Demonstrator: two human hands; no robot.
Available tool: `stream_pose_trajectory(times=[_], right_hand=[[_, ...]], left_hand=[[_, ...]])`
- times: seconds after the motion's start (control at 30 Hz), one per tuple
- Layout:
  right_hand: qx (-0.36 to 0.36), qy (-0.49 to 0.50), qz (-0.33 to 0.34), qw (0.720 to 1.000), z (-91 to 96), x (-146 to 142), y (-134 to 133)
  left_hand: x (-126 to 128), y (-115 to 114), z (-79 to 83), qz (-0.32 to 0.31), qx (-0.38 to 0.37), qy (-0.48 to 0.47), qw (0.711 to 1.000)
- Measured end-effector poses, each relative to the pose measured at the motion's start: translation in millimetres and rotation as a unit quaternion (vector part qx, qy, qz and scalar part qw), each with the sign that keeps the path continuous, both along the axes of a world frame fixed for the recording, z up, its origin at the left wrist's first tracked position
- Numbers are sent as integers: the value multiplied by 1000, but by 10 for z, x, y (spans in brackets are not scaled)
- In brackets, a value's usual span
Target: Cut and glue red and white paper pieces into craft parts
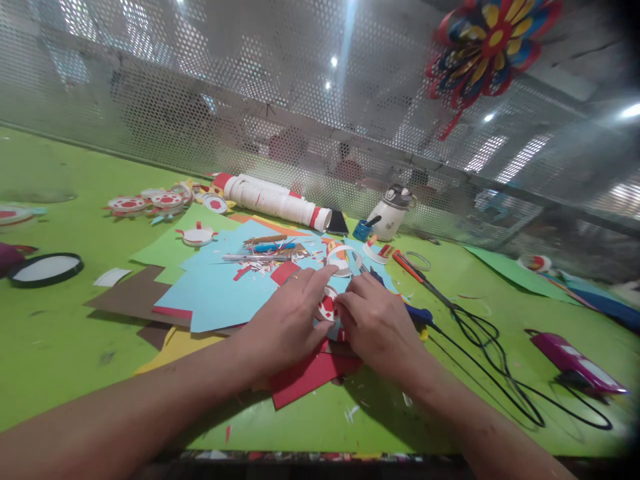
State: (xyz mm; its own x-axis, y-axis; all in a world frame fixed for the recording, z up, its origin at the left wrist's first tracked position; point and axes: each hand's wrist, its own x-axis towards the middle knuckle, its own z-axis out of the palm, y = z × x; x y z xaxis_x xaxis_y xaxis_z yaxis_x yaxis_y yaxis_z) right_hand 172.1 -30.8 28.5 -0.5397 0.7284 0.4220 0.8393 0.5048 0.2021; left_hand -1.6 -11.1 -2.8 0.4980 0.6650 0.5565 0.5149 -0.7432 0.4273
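Note:
My left hand point(287, 320) and my right hand point(377, 323) meet over a small round white paper piece with red marks point(327, 307), pinching and pressing it between their fingertips. Both hands rest on blue paper sheets point(220, 287) and a red sheet point(305, 377) on the green table point(60, 333). A white paper ring point(345, 260) lies just beyond my fingers. Paper scraps, a craft knife and a pen point(260, 252) lie farther back on the blue sheet.
A stack of white and red paper cups point(273, 198) lies on its side at the back. Finished red-white discs point(150, 200) sit back left. A glue gun point(575, 360) with black cable lies right. A perforated metal screen point(300, 100) backs the table, with a paper pinwheel point(493, 43).

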Motion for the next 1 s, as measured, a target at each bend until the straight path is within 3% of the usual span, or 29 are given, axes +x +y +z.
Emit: stream_pose_trajectory(times=[0.13, 0.33, 0.5, 0.83, 1.0], right_hand=[[-11, 26, 5, 1000, 15, 6, -15], [-23, 140, 31, 989, 152, 15, -53], [-47, 205, 3, 978, 240, 94, -9], [-73, 217, -1, 973, 209, 108, -12], [-70, 253, 34, 964, 212, 70, -36]], left_hand=[[-1, 8, 3, -4, 0, -1, 1000], [-6, 10, 4, -4, -3, -15, 1000], [-9, 14, -10, -3, -26, -30, 999], [-14, 41, -45, -14, -37, -37, 999], [-16, 38, -39, -15, -31, -24, 999]])
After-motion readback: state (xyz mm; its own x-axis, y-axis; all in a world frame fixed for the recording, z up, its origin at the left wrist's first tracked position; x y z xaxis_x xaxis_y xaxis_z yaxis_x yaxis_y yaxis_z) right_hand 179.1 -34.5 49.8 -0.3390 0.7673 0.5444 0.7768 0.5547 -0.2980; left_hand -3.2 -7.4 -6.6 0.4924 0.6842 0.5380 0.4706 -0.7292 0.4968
